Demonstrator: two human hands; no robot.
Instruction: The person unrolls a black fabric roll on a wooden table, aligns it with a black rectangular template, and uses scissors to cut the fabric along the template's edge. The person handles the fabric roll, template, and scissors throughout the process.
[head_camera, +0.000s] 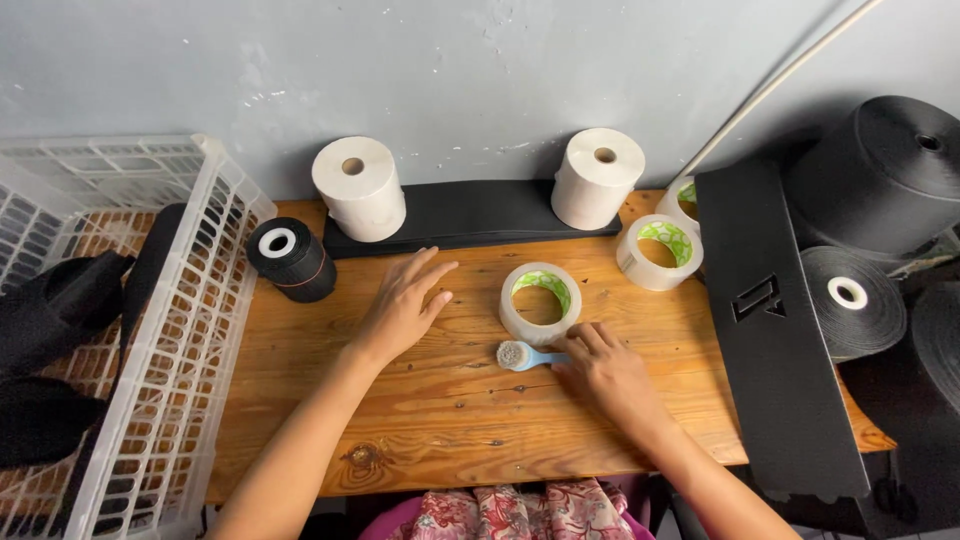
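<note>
Right hand (608, 372) is closing its fingertips on a small blue brush (524, 355) at frame centre.
Left hand (403, 305) is lying flat, fingers spread and empty, on the wooden table (420, 420); a firmer pinch on the handle beside the tape roll (540, 302) would likely help.

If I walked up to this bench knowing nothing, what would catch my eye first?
Probably the two bare hands on the orange wooden table: the right hand grips a small blue-handled brush beside a clear tape roll with a green core, while the left hand lies flat. Behind stand two white paper rolls against the grey wall.
</note>
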